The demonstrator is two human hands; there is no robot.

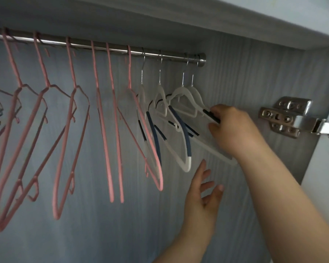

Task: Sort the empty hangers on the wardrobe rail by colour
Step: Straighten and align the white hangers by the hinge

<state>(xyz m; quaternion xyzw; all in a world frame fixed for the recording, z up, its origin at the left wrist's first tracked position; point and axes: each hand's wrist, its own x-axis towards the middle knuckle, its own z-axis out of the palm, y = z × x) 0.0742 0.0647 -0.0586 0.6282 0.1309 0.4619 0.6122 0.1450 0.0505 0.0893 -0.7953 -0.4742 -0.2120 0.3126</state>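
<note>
Nearest us, our left hand (203, 192) hovers empty, fingers spread, just below the white plastic hangers (181, 91) with dark strips. Our right hand (234, 128) grips the rightmost one's sloping arm at the steel rail's (171, 56) right end. The pink wire hangers (111, 192) hang to the left.

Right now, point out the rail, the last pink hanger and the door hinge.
Rail (173, 56): head view, bare stretch between hooks.
Last pink hanger (129, 73): head view, its neck.
Door hinge (279, 118): head view, mounting plate.
</note>
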